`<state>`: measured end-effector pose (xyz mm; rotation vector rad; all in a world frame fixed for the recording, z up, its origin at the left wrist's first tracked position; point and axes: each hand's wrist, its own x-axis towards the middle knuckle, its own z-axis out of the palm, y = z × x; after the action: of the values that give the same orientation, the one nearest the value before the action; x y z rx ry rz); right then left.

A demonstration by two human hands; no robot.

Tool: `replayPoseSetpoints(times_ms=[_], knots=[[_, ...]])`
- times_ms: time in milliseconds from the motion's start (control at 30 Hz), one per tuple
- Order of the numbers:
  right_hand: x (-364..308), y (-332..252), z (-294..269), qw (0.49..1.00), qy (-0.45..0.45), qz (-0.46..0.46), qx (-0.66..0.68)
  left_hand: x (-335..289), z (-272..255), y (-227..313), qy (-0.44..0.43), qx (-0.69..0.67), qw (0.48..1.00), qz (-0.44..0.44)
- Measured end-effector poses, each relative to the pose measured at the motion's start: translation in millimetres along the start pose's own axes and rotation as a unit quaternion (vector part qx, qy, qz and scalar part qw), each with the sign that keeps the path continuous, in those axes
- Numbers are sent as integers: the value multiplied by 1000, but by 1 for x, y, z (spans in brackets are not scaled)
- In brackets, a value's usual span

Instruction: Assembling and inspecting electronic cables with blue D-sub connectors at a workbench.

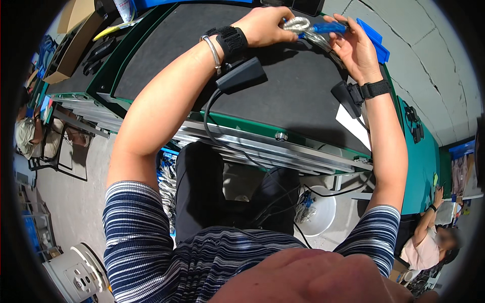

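At the far side of the dark work mat (166,76), my left hand (268,26) pinches a coiled cable (297,24) with a clear, silvery sheath. My right hand (356,48) has its fingers bent around the cable's blue plug end (329,28), which is smeared by motion. Part of the cable runs down behind the right fingers. Both wrists carry black straps with dark box-shaped devices; the left one's device (242,76) trails a black lead. A blue tray (373,40) lies just right of my right hand.
White paper (353,126) lies by my right forearm. Below the bench, a white bucket (323,214) and a blue-edged container (166,187) hold more cables. A cardboard box (70,50) stands left. A co-worker (424,242) sits at lower right; another person (38,134) sits far left.
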<state>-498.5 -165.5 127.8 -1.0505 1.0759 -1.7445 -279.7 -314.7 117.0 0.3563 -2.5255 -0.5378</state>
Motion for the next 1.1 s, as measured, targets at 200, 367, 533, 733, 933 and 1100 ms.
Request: replayPoseSetpoints(times_ms=[200,367,533,733,933,1100], knots=[[0,3,-5,1000,-6,-2,-29,-3,-1,10,-78,28,996,9],[-1,3,1,999,-28,-17,-32,-5,-1,0,-73,18,997,18],[1,9,0,999,-7,12,-48,-6,-1,2,-68,20,997,8],[3,11,-11,992,19,65,-103,9,-10,8,208,-208,956,-9],[1,17,-14,992,-1,63,-108,-2,-29,40,272,-334,897,103],[1,25,-14,992,14,63,-107,-109,-66,74,282,-426,784,352]])
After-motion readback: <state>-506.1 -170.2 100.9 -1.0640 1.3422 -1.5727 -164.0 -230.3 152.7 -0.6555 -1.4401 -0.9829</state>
